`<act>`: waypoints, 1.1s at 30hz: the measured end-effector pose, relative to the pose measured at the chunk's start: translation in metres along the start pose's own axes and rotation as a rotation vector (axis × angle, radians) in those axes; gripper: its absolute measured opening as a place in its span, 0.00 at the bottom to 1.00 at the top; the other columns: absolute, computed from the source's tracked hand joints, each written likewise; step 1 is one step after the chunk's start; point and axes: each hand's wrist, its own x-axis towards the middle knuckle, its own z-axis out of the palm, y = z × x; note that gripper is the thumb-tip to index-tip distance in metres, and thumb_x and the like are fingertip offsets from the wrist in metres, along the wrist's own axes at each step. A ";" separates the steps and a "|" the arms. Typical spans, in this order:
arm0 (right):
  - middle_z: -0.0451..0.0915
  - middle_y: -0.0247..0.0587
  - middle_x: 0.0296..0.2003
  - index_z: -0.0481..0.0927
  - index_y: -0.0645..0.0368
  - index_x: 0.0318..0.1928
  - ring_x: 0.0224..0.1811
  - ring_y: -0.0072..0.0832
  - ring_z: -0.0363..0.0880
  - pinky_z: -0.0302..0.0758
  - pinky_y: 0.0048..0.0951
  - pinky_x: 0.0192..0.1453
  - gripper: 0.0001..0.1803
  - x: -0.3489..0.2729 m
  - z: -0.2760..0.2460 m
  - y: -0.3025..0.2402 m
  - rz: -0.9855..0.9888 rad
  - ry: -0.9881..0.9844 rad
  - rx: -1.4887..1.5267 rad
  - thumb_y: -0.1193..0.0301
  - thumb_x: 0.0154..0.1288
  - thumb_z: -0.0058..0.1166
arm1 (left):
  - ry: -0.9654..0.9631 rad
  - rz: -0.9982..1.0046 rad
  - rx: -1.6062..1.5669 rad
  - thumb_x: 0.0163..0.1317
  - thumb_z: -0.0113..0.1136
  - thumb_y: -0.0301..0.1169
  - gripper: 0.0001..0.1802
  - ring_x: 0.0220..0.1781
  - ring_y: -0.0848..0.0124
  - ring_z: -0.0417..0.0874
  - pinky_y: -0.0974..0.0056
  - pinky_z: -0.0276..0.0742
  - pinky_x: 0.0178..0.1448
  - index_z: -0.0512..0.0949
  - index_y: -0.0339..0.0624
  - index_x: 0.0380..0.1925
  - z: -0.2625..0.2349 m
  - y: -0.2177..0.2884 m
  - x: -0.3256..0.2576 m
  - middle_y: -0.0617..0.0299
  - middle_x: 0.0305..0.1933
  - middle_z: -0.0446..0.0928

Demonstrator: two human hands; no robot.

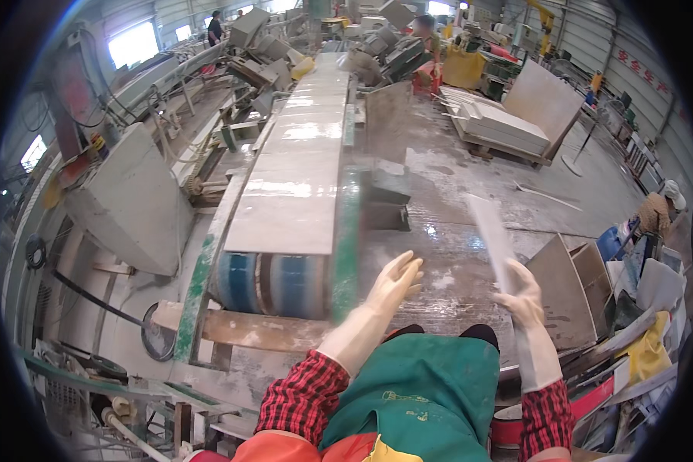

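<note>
Pale strip [493, 233] — red wall lettering [634, 66]

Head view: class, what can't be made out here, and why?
All in the head view:
Pale strip in right hand: edges, motion-blurred.
Dark shoes: mostly hidden by the green apron.
Blue-banded roller: top, covered by the nearest slab.
Distant worker, upper left: hands, too small.

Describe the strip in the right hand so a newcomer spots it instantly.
Start at the green apron at bottom centre, then go up and right to the right hand. A narrow, pale strip slants up and left from its grip. Unlike the thin pieces on the floor beyond and the broad panel leaning nearby, it alone is held.
</note>
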 end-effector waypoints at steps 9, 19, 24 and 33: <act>0.74 0.34 0.54 0.75 0.48 0.51 0.55 0.38 0.73 0.72 0.37 0.62 0.31 0.044 0.176 -0.133 -0.758 -0.548 -0.716 0.62 0.43 0.69 | 0.410 0.241 -0.315 0.72 0.44 0.30 0.21 0.64 0.50 0.70 0.45 0.67 0.69 0.63 0.36 0.63 -0.120 0.008 -0.074 0.45 0.64 0.67; 0.78 0.41 0.52 0.77 0.53 0.52 0.59 0.43 0.74 0.70 0.39 0.65 0.28 0.055 0.115 -0.056 -0.527 -0.424 -0.687 0.61 0.50 0.68 | 1.065 0.262 -0.687 0.72 0.45 0.23 0.20 0.62 0.47 0.73 0.34 0.76 0.60 0.62 0.42 0.63 -0.181 0.028 -0.119 0.45 0.62 0.68; 0.77 0.45 0.57 0.75 0.57 0.59 0.59 0.38 0.76 0.72 0.34 0.64 0.32 0.028 0.010 0.032 0.044 -0.265 -0.492 0.64 0.53 0.67 | 1.050 0.266 -0.707 0.69 0.50 0.25 0.23 0.57 0.48 0.76 0.39 0.81 0.53 0.62 0.41 0.63 -0.195 0.013 -0.111 0.47 0.59 0.69; 0.77 0.50 0.57 0.74 0.63 0.61 0.61 0.34 0.74 0.67 0.32 0.66 0.31 -0.053 -0.114 0.091 0.340 0.016 -0.474 0.67 0.57 0.65 | 1.107 0.285 -0.648 0.71 0.48 0.26 0.18 0.59 0.46 0.75 0.35 0.78 0.59 0.62 0.35 0.58 -0.196 0.020 -0.099 0.45 0.57 0.69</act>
